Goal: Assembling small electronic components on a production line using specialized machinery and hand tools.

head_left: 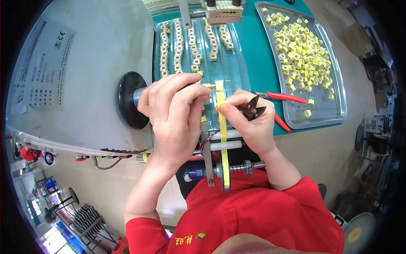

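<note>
My left hand [171, 108] curls its fingers around the machine's spindle, most of which it hides. From its fingertips a brass-coloured rod [208, 86] sticks out, carrying a small yellow-wrapped coil [219, 86]. Yellow tape [223, 127] runs from this coil down past white rollers to a reel [226, 180] near my body. Just below the coil, my right hand [249, 120] pinches the tape between thumb and forefinger. A dark, pointed snips-like tool [254, 109] is tucked in the same hand. Beside that hand, red-handled pliers [286, 98] lie partly hidden behind it.
A big grey machine housing [93, 51] with a black disc [132, 100] stands left. Behind my hands, a clear tray [232, 63] holds rows of small coils. A metal tray [292, 120] with many yellow coils sits right on the green mat [258, 63]. A clamp block [224, 12] hangs at the top.
</note>
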A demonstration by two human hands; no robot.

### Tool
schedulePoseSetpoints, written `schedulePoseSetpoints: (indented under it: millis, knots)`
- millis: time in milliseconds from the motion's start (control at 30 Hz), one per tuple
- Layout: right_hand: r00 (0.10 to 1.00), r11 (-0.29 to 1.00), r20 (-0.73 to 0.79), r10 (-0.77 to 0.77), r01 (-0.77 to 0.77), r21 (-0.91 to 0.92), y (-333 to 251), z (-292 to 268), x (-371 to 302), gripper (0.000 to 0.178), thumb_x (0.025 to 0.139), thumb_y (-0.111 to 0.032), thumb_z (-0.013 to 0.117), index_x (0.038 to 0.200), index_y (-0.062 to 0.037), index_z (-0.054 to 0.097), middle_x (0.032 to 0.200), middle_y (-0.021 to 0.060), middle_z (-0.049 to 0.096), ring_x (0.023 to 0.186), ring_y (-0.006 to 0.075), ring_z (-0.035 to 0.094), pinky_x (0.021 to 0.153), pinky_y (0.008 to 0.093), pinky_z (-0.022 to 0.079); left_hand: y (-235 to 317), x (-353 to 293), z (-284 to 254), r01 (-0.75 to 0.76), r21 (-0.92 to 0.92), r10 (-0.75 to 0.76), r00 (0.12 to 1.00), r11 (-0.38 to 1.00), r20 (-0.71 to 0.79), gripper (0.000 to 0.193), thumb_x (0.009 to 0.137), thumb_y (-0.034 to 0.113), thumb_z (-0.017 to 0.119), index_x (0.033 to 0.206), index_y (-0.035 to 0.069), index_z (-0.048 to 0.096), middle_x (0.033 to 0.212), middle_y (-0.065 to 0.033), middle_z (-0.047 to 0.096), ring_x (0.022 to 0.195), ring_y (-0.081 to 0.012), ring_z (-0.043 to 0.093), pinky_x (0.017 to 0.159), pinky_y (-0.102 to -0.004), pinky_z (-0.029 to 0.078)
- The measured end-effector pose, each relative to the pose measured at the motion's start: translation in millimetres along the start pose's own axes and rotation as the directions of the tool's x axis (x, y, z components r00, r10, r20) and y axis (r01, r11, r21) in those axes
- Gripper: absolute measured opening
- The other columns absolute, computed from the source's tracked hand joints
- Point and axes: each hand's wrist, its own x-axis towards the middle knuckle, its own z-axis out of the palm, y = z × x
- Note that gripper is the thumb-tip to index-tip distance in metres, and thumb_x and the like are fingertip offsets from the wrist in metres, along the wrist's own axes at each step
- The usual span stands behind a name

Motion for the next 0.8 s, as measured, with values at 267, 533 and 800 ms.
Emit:
schedulePoseSetpoints:
  millis: [267, 533, 800]
  knots:
    - [0.998, 0.994, -0.028, 0.052, -0.049, 0.095, 0.0, 2.0, 3.5, 0.005, 0.088, -0.002, 0.066, 0.086, 0.0023, 0.068, 0.081, 0.0064, 0.068, 0.073, 0.0089, 0.063, 0.065, 0.0219, 0.047, -1.4, 0.0, -1.3, -0.044, -0.004, 0.044, 0.999, 0.999, 0.029, 0.022, 0.074, 0.005, 0.072, 0.092, 0.016, 0.067, 0.103, 0.0023, 0.065, 0.102, -0.0196, 0.057, 0.091, -0.0335, 0.032]
    - [0.999, 0.996, -0.032, 0.037, -0.034, 0.085, 0.8, 0.0, 5.3, 0.005, 0.089, -0.003, 0.066, 0.089, 0.0021, 0.067, 0.082, 0.0054, 0.068, 0.073, 0.0068, 0.061, 0.066, 0.021, 0.047, -4.7, 5.0, -1.1, -0.177, 0.121, 0.167, 0.982, 0.977, 0.086, 0.031, 0.071, 0.009, 0.066, 0.099, 0.019, 0.072, 0.098, 0.0041, 0.066, 0.097, -0.0195, 0.058, 0.087, -0.0339, 0.033]
    - [0.998, 0.991, 0.032, 0.049, -0.045, -0.123, 2.1, -18.6, 9.2, 0.01, 0.094, -0.009, 0.062, 0.094, 0.0011, 0.062, 0.082, 0.0016, 0.065, 0.075, 0.0052, 0.056, 0.069, 0.0201, 0.045, 9.6, 35.5, -19.3, -0.008, -0.019, 0.013, 0.962, 1.0, 0.273, 0.023, 0.07, 0.017, 0.072, 0.092, 0.013, 0.065, 0.087, -0.0004, 0.066, 0.085, -0.0204, 0.06, 0.081, -0.0335, 0.039]
